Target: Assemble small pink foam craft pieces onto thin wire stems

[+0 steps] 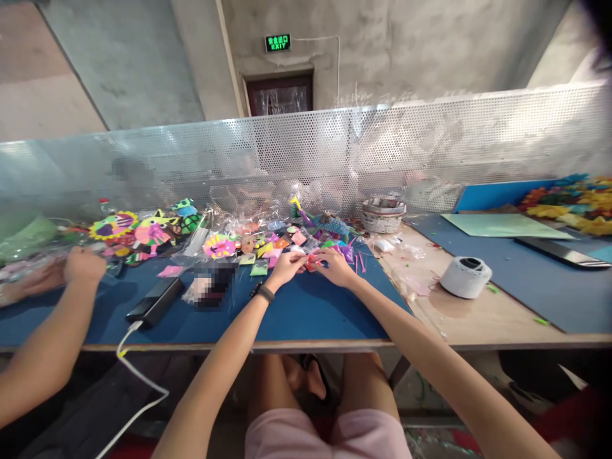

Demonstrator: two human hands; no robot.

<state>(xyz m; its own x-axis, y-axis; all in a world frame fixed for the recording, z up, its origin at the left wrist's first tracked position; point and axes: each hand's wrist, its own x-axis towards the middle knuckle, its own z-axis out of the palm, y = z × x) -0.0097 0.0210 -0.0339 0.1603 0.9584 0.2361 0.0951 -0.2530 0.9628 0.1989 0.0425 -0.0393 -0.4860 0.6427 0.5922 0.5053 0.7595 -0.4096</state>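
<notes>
A small red piece (312, 262) lies between the fingertips of both hands, over the near-middle part of the blue tabletop (315, 312); its exact shape is too small to tell. The left hand (289, 264) pinches it from the left, fingers nearly closed, and a black watch (262, 292) sits on that wrist. The right hand (333, 265) pinches it from the right, fingers bent inward and close together.

Just beyond the hands is a crowded heap of clear bags (234, 223) and bright packets (259, 268). Pink sticks (362, 262) lie just right of the right hand. To the left stand colourful animal figures (155, 231), and nearer is a black device (155, 302) with a white cable (143, 376) running down over the near edge. At the far left, another person's hands (83, 264) are over the tabletop.

Right of the blue part, a bare wooden strip holds a basket (382, 215) at the far side and a white spool (465, 277) nearer. Farther right are a pale green sheet (504, 225) and yellow flowers (593, 207). A perforated metal screen (306, 153) runs behind it all; past it are a concrete wall (406, 51), a dark door (282, 94) and a green exit sign (278, 43).
</notes>
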